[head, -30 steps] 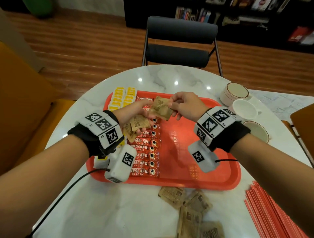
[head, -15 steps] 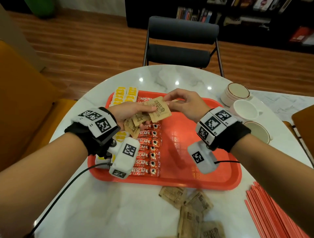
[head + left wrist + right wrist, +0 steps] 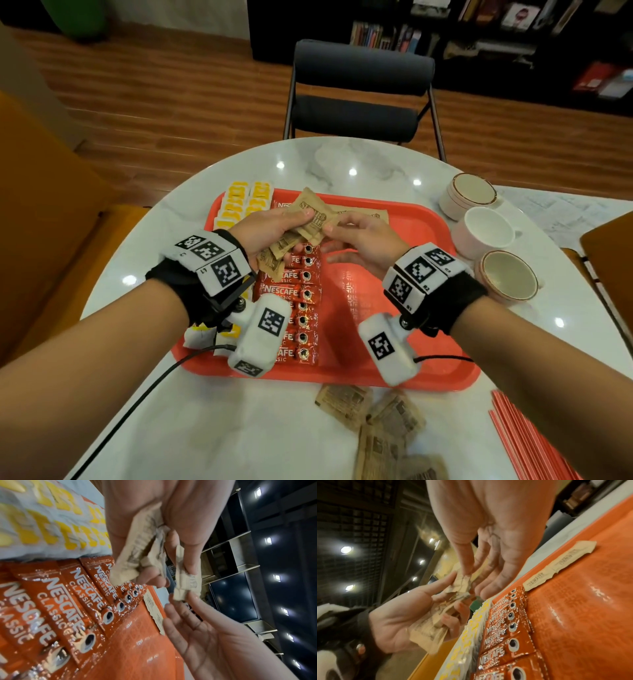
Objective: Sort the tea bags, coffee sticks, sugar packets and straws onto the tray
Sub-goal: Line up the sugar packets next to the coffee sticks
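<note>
My left hand hovers over the red tray and grips a fan of several brown sugar packets. The top sugar packet sticks up from it. My right hand meets it from the right, thumb and fingertips pinching that packet's near end. One more sugar packet lies flat at the tray's far edge. Red coffee sticks lie in a column on the tray's left part, with yellow-and-white tea bags beside them on the left.
Loose sugar packets lie on the marble table in front of the tray. Red straws are bundled at the near right. Three cups stand right of the tray. A dark chair stands behind the table.
My right hand has drawn back toward me and now pinches the near end of the top packet. The left hand has shifted slightly forward. A packet at the tray's far edge has come into view.
</note>
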